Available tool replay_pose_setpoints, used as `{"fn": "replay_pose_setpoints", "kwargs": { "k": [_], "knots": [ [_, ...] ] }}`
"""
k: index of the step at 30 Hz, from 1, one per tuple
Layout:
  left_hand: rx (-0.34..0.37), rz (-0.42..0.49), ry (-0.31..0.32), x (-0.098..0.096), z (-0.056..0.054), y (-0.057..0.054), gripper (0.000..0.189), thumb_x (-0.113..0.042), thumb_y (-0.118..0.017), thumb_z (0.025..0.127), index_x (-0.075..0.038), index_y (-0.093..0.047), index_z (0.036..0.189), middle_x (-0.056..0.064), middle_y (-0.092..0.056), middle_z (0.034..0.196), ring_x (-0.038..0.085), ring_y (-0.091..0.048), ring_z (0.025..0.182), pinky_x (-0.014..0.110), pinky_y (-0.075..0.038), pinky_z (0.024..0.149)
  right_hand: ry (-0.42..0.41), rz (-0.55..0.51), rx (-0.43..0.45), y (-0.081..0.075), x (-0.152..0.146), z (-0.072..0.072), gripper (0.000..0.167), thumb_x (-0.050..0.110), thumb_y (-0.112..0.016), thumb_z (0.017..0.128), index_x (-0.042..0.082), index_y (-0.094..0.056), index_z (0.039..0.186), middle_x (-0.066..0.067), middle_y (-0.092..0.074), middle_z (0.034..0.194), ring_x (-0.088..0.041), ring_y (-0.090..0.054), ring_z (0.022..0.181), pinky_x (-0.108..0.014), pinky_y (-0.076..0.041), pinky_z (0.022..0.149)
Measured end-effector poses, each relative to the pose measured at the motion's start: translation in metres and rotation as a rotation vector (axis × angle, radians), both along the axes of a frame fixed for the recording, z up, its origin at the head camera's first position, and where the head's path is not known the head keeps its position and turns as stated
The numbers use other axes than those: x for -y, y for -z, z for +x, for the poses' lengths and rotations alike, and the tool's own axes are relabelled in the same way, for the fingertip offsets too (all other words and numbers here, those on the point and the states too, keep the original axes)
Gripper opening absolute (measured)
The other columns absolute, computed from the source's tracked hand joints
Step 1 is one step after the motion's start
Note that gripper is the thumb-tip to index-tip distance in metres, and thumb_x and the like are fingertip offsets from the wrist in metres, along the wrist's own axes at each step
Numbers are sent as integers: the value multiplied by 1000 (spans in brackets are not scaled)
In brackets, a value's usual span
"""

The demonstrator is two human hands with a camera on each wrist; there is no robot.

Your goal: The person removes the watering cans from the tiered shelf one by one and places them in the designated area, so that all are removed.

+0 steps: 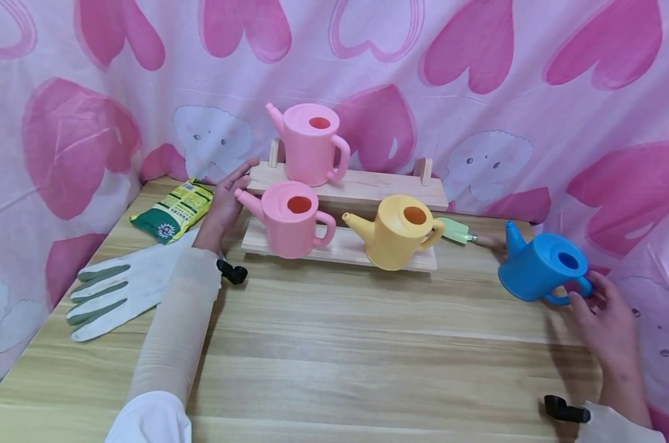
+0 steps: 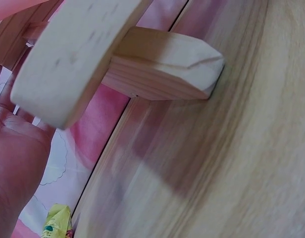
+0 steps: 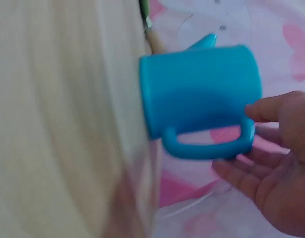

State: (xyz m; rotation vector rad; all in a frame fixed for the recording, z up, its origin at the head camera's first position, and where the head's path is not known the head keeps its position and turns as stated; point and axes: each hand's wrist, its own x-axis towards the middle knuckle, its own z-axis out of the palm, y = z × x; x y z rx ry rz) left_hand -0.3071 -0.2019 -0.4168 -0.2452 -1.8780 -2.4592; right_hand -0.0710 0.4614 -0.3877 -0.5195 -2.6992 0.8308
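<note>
At the right of the head view, my right hand [image 1: 605,314] holds a blue watering can [image 1: 545,267] by its handle. In the right wrist view the thumb lies at the handle's top and the fingers [image 3: 241,173] curl beneath it. My left hand [image 1: 224,200], fingers extended, rests at the left end of a two-tier wooden shelf [image 1: 379,184]. One pink watering can [image 1: 312,147] stands on the upper tier. Another pink watering can [image 1: 289,224] and a yellow watering can [image 1: 392,237] stand on the lower tier.
Left of the shelf lie a yellow-green packet [image 1: 174,209] and a white glove [image 1: 130,283] with grey-green edges. Behind the shelf's right side is a small trowel with a light green blade [image 1: 455,231]. A pink heart-patterned curtain [image 1: 368,55] hangs around the wooden table [image 1: 334,357].
</note>
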Motion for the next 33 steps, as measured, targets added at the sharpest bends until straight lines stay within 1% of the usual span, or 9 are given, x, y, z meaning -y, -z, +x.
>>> {"fn": "replay_pose_setpoints", "kwargs": {
  "k": [3,5,7,10,11,13,18,23,33],
  "knots": [
    [2,14,2,0,1,-1,44,-19,-57,107,-17,-55,151,-1,-38,163,22,-37,147,27,-41,110,-31,68,-21,-11,11,-1,64,20,-57,106,3,-30,160,-31,-42,153,-55,-46,129,-39,-47,108],
    [4,19,1,-1,1,-1,45,-18,-57,106,-16,-55,151,0,-38,163,22,-37,147,27,-41,111,-41,104,-26,-21,21,-2,65,19,-59,104,2,-30,160,-33,-43,150,-57,-46,125,-53,-52,100],
    [8,13,-4,-1,1,-1,45,-19,-57,106,-16,-54,151,-1,-38,163,22,-36,147,28,-41,111,-41,130,-31,-31,32,-4,66,19,-61,104,1,-29,160,-35,-41,150,-58,-45,125,-65,-51,93],
    [12,1,-12,-1,1,0,45,-22,-57,107,-18,-54,151,-2,-37,163,21,-35,148,28,-40,112,-47,145,-70,-44,51,-9,65,19,-61,103,5,-32,160,-32,-42,151,-57,-47,126,-72,-47,93],
    [9,3,-11,-2,1,1,45,-21,-56,107,-18,-54,152,-2,-37,164,22,-34,149,29,-39,113,-52,137,-85,-48,58,-11,65,20,-60,104,7,-33,161,-29,-41,153,-55,-47,128,-71,-47,95],
    [1,9,-10,-2,0,2,44,-20,-55,107,-17,-54,151,-1,-36,164,22,-34,149,30,-38,114,-68,115,-130,-55,73,-16,61,23,-60,104,14,-37,160,-21,-44,155,-49,-49,132,-54,-50,102],
    [-22,20,-8,-4,-1,3,44,-17,-53,107,-16,-54,151,1,-36,164,23,-33,149,30,-36,115,-186,30,-302,-69,112,-33,51,21,-64,103,19,-52,152,-7,-57,146,-21,-57,127,-13,-45,97],
    [-15,34,2,-4,0,3,44,-17,-53,107,-17,-55,151,2,-36,164,24,-34,148,30,-37,114,-356,-76,-426,-78,153,-53,43,12,-67,101,12,-61,143,-8,-64,134,-2,-60,113,-9,-48,86],
    [-10,50,8,-4,1,2,44,-18,-51,108,-18,-54,152,4,-33,165,25,-33,148,29,-39,113,-621,-298,-400,-98,237,-86,41,16,-62,104,6,-57,144,-6,-61,139,-23,-62,120,-20,-52,93]
  ]
}}
